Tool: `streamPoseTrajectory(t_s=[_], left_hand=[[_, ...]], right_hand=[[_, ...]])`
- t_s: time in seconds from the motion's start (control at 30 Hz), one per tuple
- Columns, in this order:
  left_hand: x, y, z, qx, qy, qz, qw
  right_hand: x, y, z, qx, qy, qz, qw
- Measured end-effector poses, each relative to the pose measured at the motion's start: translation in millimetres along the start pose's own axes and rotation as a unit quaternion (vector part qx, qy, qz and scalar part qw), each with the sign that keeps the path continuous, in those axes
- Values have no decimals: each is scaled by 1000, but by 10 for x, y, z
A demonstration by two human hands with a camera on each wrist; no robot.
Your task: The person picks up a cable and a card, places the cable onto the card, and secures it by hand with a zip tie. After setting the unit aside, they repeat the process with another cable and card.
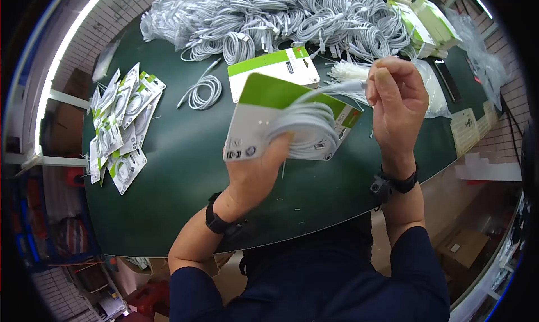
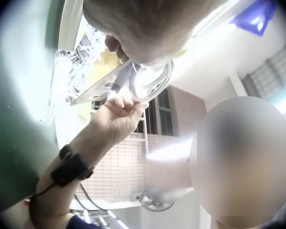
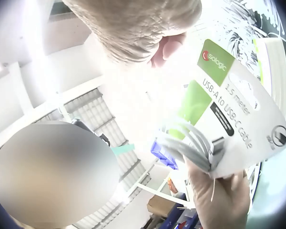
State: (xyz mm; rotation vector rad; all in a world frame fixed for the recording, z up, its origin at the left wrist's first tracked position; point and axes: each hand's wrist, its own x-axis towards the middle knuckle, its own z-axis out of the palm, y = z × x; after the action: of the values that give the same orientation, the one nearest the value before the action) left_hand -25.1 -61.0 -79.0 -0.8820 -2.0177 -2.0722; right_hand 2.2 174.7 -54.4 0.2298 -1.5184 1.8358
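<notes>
My left hand (image 1: pixel 252 173) grips a green and white cable packaging card (image 1: pixel 261 89) and a coiled light-grey USB cable (image 1: pixel 309 131), thumb over the coil. "USB-A to USB-C cable" and "1.5 meter" are printed on the card (image 3: pixel 248 131) in the right wrist view. A thin white tie hangs below the coil there. From the top of the coil a stretch of cable runs right to my right hand (image 1: pixel 400 100), which pinches its end between thumb and fingers. The fingertips hide most of that end.
A pile of grey coiled cables (image 1: pixel 252 19) covers the table's back. One loose coil (image 1: pixel 203 92) lies left of a stack of cards (image 1: pixel 241 81). Carded cables (image 1: pixel 120 120) heap at the left. White zip ties (image 1: pixel 351 72), a phone (image 1: pixel 447 81) and more card stacks (image 1: pixel 429 24) are at the right.
</notes>
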Motion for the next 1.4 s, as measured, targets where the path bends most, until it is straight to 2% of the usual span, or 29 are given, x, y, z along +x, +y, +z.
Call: streamPoseTrajectory(t_s=[0.03, 0.07, 0.13, 0.2, 0.23, 0.3, 0.43, 0.63, 0.73, 0.93, 1.17, 1.27, 1.33, 1.4], left_hand=[[70, 61, 31, -69, 28, -79, 994], [140, 89, 51, -138, 55, -157, 976], [247, -59, 87, -167, 75, -171, 968], [344, -105, 160, -209, 122, -181, 953], [351, -154, 144, -219, 114, -192, 950], [400, -207, 248, -242, 144, -157, 947], [381, -236, 351, -258, 145, -131, 946], [316, -248, 336, -250, 133, -169, 944], [310, -239, 328, -245, 129, -153, 949], [379, -144, 287, -233, 154, -181, 943], [341, -197, 309, -249, 160, -149, 944], [349, -237, 326, -245, 168, -121, 947], [355, -275, 357, -232, 174, -82, 953], [305, -239, 309, -225, 141, -109, 958]], right_hand=[[-20, 6, 34, -8, 7, -29, 1000], [-22, -9, 75, -60, -40, -91, 993], [-27, -40, 148, -165, -130, -214, 954], [-48, -16, 261, -256, -198, -288, 901], [-85, 3, 311, -287, -211, -300, 885], [-169, 56, 387, -348, -237, -318, 849], [-256, 159, 419, -410, -234, -337, 815], [-277, 200, 419, -443, -233, -330, 800], [-290, 233, 433, -438, -226, -354, 795], [-344, 124, 425, -355, -246, -387, 815], [-325, 213, 462, -371, -237, -368, 819], [-318, 242, 410, -412, -243, -361, 801], [-318, 249, 427, -415, -208, -359, 810], [-318, 258, 448, -428, -184, -348, 813]])
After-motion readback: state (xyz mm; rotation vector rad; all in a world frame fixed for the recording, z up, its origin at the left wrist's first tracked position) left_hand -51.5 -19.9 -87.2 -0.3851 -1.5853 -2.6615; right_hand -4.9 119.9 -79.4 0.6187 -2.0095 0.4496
